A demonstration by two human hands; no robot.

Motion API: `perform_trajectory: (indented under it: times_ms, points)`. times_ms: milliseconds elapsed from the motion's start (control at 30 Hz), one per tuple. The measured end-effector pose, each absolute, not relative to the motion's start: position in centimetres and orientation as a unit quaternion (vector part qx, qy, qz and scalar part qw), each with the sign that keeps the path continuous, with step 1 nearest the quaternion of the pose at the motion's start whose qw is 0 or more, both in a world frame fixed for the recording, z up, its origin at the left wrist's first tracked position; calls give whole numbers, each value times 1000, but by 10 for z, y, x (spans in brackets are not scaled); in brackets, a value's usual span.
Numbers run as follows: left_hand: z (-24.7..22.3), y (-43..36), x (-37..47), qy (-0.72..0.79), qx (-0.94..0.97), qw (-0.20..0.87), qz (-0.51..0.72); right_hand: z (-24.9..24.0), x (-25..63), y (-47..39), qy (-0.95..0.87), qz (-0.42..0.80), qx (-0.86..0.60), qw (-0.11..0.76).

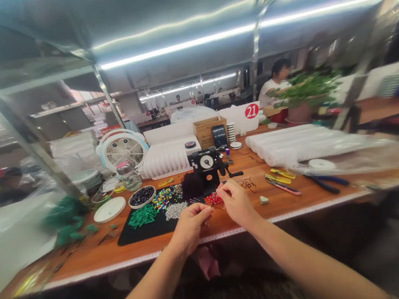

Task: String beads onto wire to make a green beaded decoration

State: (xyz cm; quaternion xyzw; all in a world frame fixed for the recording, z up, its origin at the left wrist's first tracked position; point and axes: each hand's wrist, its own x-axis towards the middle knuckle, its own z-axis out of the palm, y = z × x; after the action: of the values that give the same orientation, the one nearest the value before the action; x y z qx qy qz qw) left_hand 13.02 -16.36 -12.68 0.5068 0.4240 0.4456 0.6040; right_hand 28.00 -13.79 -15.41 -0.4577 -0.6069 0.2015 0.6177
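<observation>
Both of my hands work above the table's front edge. My left hand [193, 224] is closed in a pinch, with a thin dark strand [212, 205] at its fingertips. Just to the right and slightly higher, my right hand [238, 204] also pinches; what lies between its fingers is too small to make out. Behind the fingertips is a pile of red beads [212, 198]. White-silver beads [176, 211], green tube beads [142, 216] and mixed coloured beads [162, 199] lie on a black mat [133, 234]. A black device with a round dial [207, 161] stands beyond my hands.
On the left are a bowl of dark beads [142, 197], a white lid [110, 209] and a fan [124, 151]. On the right lie yellow-handled cutters [282, 178], pliers [325, 183] and plastic-wrapped white rolls [289, 143]. A person [275, 84] sits behind a plant [306, 89].
</observation>
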Motion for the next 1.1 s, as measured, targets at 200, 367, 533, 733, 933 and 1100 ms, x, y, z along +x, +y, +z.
perform_trajectory:
  times_ms: [200,367,533,733,933,1100]
  points:
    - [-119,-158,128,434,499,630,407,-141,291,-144,-653,185,-427,598]
    - [-118,-154,132,455,531,622,352,-137,290,-148,-689,180,-412,568]
    - [-122,-173,128,455,515,669,284,-151,283,-162,-736,203,-400,506]
    - [-157,-218,105,433,476,725,246,-183,267,-203,-816,192,-370,401]
    - [-194,-254,90,455,383,754,276,-200,252,-231,-813,244,-382,365]
    - [-190,-266,87,437,385,768,267,-194,252,-245,-785,324,-379,368]
